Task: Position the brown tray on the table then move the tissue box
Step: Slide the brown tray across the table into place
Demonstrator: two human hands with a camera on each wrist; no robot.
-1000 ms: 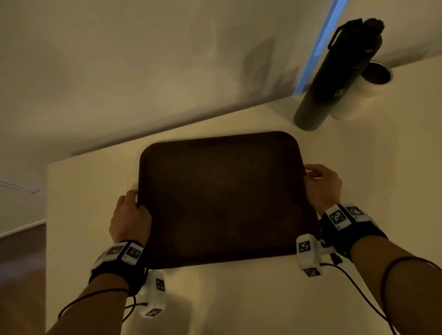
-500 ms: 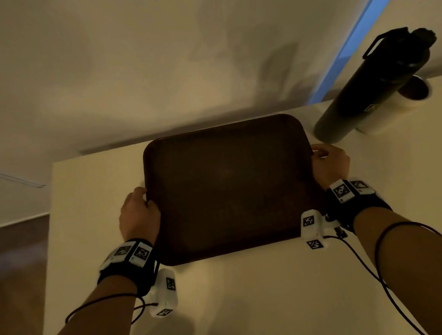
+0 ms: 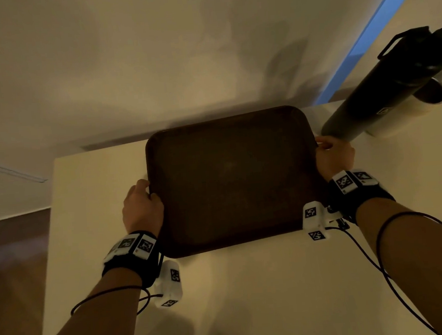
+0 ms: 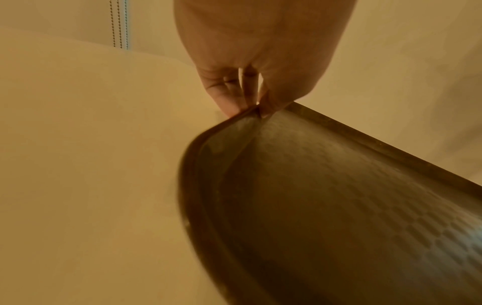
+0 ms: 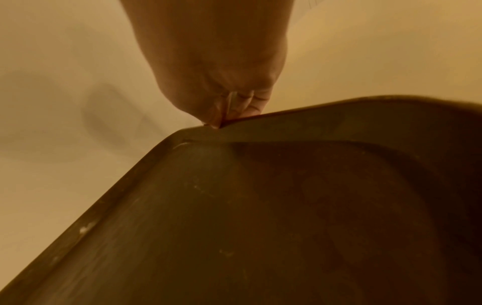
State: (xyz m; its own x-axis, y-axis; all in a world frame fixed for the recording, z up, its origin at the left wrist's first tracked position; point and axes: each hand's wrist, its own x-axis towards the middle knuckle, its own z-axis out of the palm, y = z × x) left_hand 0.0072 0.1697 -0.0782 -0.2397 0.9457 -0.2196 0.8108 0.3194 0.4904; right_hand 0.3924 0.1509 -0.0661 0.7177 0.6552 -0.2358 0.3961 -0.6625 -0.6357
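The brown tray (image 3: 232,179) lies flat over the far part of the pale table (image 3: 251,297), its far edge close to the wall. My left hand (image 3: 142,205) grips the tray's left rim, thumb over the edge (image 4: 263,107). On the other side, my right hand (image 3: 332,154) holds the right rim near the far corner and pinches it between thumb and fingers (image 5: 221,121). The tray (image 4: 339,206) fills the lower part of both wrist views (image 5: 260,216). No tissue box shows in any frame.
A tall black bottle (image 3: 390,85) stands on the table just right of the tray's far right corner, close to my right hand. Behind the bottle is a white roll (image 3: 409,115). The table's left edge (image 3: 53,233) drops to a dark floor.
Both hands have carried the tray away from me toward the wall, and its far edge now nears the table's back. The right hand has come close to the black bottle.
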